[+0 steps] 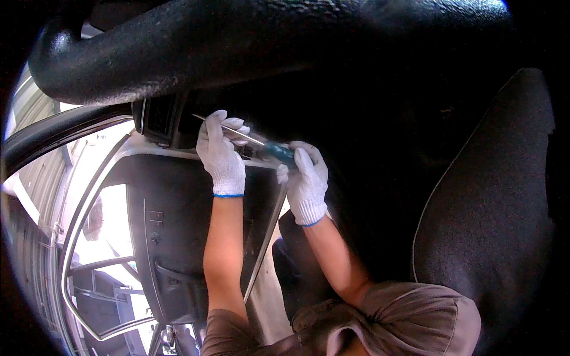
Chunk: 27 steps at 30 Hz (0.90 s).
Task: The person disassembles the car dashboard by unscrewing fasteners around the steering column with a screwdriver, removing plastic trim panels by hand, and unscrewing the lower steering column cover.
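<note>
A screwdriver [279,152] with a blue-green handle and a long thin metal shaft slants across the middle of the view, its tip up and to the left. My right hand [309,181], in a white knit glove with a blue cuff edge, is closed round the handle. The shaft runs between the fingers of my left hand [221,151], gloved the same way, and its tip sticks out past them. Both hands are below the black steering wheel [196,56], near the dark underside of the dashboard. What lies in the shadow beyond the tip is hard to make out.
An open car door [178,237] with a dark inner panel and a window frame stands on the left. The pale door sill [264,285] runs below my hands. A dark grey seat [487,196] fills the right side. Beyond the door is a corrugated wall [44,184].
</note>
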Tool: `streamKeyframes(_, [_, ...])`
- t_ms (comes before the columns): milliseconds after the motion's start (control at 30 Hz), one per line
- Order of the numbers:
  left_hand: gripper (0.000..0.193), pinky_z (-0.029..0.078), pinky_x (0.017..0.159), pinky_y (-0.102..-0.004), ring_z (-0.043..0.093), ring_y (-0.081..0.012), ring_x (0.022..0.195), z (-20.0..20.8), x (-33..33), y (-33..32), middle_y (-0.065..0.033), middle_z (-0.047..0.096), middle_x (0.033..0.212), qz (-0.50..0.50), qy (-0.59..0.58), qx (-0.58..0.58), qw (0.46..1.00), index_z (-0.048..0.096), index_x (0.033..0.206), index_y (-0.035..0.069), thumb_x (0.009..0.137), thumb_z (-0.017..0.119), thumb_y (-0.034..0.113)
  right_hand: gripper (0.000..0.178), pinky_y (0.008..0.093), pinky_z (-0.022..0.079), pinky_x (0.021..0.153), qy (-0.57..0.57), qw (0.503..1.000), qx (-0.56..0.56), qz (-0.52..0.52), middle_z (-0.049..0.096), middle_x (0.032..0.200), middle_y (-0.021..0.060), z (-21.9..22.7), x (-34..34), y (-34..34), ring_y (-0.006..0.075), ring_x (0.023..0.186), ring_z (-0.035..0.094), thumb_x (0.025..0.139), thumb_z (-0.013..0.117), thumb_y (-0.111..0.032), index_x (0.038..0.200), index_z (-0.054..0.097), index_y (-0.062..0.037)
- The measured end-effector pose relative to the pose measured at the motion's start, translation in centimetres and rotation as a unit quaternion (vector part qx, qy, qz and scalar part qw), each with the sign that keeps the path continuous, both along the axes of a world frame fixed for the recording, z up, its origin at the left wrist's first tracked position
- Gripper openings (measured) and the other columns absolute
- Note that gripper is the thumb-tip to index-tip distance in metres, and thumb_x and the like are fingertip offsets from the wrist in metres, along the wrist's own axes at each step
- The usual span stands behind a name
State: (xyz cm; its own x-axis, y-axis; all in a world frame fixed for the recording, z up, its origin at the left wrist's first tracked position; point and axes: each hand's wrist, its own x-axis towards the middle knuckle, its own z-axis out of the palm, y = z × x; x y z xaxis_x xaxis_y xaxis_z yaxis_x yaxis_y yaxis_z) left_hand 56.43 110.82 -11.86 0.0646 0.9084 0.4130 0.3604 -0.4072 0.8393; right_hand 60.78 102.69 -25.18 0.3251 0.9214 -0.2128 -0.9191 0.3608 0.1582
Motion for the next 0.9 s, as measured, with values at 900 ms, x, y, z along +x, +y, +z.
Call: streamKeyframes(900, [0.038,0.055,0.062,-0.0297,0.066,-0.0199,0.07,-0.7,-0.3,0.4,-0.0126,0.068,0.086,-0.005,0.026,0.036,0.999,0.059,0.113,0.0,0.107,0.047,0.036,0.038,0.0288,0.053,0.069,-0.673,0.705,-0.118,-0.188,0.07,0.093,0.0086,0.4,3.7,1.9,0.0171,0.076,0.066,0.084,0.071,-0.017,0.117,0.068,0.0001])
